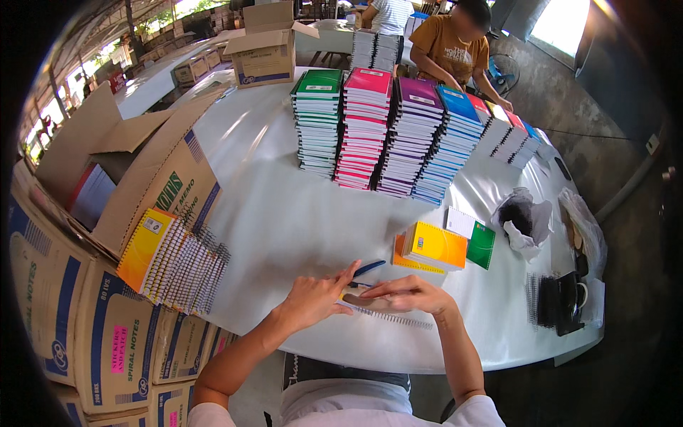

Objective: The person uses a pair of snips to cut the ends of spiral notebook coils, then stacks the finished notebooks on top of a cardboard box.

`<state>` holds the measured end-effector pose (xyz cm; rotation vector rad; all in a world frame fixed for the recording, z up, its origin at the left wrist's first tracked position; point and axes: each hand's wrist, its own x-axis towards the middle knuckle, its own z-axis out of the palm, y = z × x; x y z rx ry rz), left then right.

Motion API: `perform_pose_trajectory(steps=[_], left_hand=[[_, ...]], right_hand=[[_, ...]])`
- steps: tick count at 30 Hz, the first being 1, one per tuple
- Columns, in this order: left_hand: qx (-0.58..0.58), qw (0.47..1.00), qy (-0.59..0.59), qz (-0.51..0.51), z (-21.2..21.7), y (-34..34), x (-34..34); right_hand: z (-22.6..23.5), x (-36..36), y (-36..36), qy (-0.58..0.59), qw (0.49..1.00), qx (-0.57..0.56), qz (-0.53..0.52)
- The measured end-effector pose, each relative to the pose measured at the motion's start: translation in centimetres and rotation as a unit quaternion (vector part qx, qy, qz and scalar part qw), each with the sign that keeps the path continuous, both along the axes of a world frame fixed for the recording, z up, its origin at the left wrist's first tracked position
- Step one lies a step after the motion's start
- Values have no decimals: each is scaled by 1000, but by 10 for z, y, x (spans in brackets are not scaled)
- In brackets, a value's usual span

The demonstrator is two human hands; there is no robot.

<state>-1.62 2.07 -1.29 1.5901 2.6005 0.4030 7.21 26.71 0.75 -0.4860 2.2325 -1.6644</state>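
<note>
Near the table's front edge, my left hand [318, 297] grips the left end of a small spiral notebook [373, 304], its index finger stretched forward. My right hand [409, 292] bends over the same notebook, fingers together on its brownish board. A wire coil [402, 318] runs along the notebook's near side and out past it to the right. Just beyond my left fingertips lies a blue-handled tool [370, 267], partly hidden. Orange and yellow notebooks [435, 243] are piled to the right, beside a green notebook [482, 245] and a white-paged one [460, 222].
Tall stacks of green [318, 121], pink [365, 128], purple [411, 135] and blue notebooks [449, 146] stand ahead. An orange spiral stack [171, 260] leans by an open carton [163, 178] at left. Black coils [548, 299] and a crumpled bag [524, 220] sit right. A co-worker [455, 53] handles stacks beyond.
</note>
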Motion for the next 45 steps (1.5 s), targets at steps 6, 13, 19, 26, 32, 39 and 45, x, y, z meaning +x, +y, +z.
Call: perform_pose_trajectory(steps=[6,13,19,26,32,39,45], left_hand=[[-124,992,-14,19,8,2,-16],[-113,987,-105,-53,16,-6,-27],[-110,989,-87,-44,6,-15,-16],[-110,988,-107,-12,17,-6,-20],[-99,990,-96,28,18,-3,-22],[-3,991,-116,72,9,-9,-23],[233,935,-252,91,-26,-17,-27]], right_hand=[[-4,-5,-2,8,999,-28,-37],[-10,-5,3,-45,998,7,-42],[-5,-6,-7,-37,999,-20,1],[-12,-16,-3,-10,999,-53,7],[-7,-21,-6,-34,999,-36,-22],[0,-30,-10,-27,999,-17,-15],[0,-40,-16,-42,997,-57,-24]])
